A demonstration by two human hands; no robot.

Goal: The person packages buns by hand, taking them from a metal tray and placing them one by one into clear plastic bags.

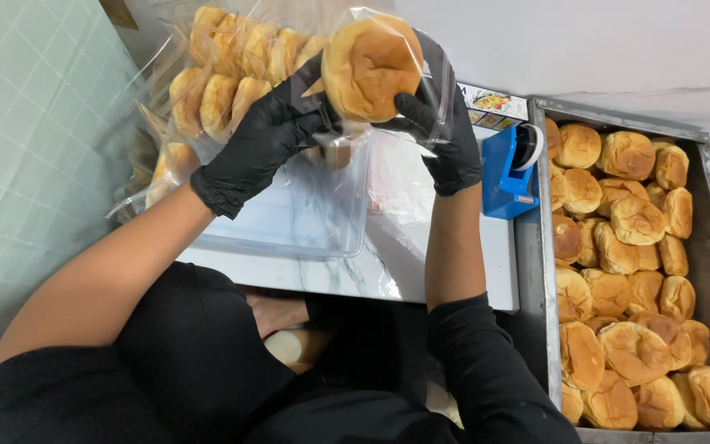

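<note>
Both my hands wear black gloves and are raised over the white counter. My left hand grips the lower edge of a clear plastic bag with a golden bun inside it. My right hand holds the same bag from the right side, fingers under the bun. The bun sits upright between the two hands, above a clear plastic tub.
A metal tray at the right is packed with several golden buns. A blue tape dispenser stands beside it. Bagged buns pile up at the back left. A pale tiled wall runs along the left.
</note>
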